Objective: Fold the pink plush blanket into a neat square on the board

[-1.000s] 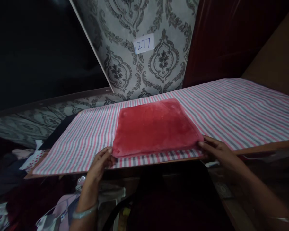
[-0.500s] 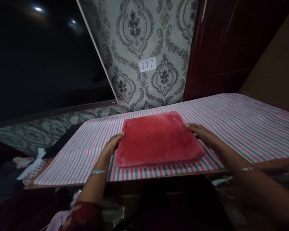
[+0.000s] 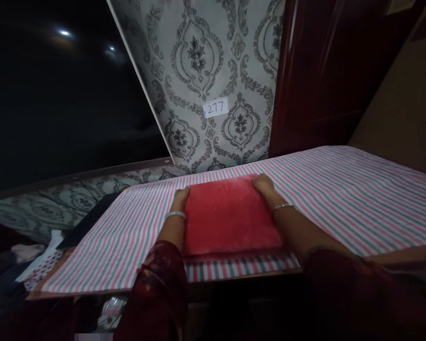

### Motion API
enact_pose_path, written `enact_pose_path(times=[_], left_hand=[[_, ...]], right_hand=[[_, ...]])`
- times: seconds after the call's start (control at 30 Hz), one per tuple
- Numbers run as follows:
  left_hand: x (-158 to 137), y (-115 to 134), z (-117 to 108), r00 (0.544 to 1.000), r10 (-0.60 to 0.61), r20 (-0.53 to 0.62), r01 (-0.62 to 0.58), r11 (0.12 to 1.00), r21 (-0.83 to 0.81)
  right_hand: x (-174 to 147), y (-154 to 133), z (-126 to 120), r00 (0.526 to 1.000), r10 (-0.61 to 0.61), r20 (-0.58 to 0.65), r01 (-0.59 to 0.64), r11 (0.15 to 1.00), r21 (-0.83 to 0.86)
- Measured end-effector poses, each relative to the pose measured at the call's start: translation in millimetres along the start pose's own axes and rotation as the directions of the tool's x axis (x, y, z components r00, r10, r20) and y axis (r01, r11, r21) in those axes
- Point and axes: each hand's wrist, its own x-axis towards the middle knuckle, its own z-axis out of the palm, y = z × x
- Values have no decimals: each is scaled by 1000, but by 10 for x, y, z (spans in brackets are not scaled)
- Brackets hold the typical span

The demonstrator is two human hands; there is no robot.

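Note:
A rectangular red plush cloth (image 3: 230, 218), thick and apparently folded, lies over the striped sheet near the table's front edge. My left hand (image 3: 182, 195) grips its far left corner, thumb on top and fingers curled out of sight behind the edge. At the far right corner, my right hand (image 3: 264, 185) is closed on the cloth in the same way. The near edge of the cloth looks slightly raised, with a shadow beneath it; whether it is fully off the sheet I cannot tell.
A pink, grey and white striped sheet (image 3: 341, 189) covers the table. Behind it stand a patterned wall with a paper label (image 3: 216, 107) reading 277, a large dark screen (image 3: 67, 94) and a dark red panel (image 3: 312, 85). Piled fabrics (image 3: 39, 265) lie at the lower left.
Both hands have slid forward along the sides of the red plush cloth to its far corners and closed there. The forearms reach further in, and the cloth looks shifted slightly.

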Motion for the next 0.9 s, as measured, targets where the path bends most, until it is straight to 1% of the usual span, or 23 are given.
enact_pose_path(times=[0.07, 0.13, 0.2, 0.27, 0.37, 0.57, 0.7, 0.9], left_hand=[[-29, -101, 81, 992, 52, -111, -46, 998, 51], [-68, -211, 130, 975, 101, -196, -86, 993, 85], [-98, -302, 146, 957, 135, -256, -112, 988, 103], [-109, -359, 140, 945, 149, -290, -122, 987, 108], [-96, -383, 121, 944, 149, -294, -127, 987, 94], [-104, -368, 104, 950, 166, -263, -158, 986, 52], [-140, -369, 96, 938, 198, -286, -185, 980, 73], [-163, -326, 74, 937, 181, -299, -157, 982, 101]], right_hand=[[-77, 79, 97, 999, 11, -52, -13, 999, -50], [-141, 151, 153, 996, 8, -92, -16, 996, -85], [-176, 197, 173, 993, -6, -118, -7, 994, -109], [-190, 212, 171, 991, -17, -132, 0, 992, -128], [-208, 201, 162, 989, -33, -145, 12, 989, -146], [-259, 174, 160, 986, -64, -156, 39, 986, -159], [-276, 189, 152, 985, -66, -162, 40, 987, -157], [-290, 213, 140, 988, -37, -149, 19, 992, -124]])
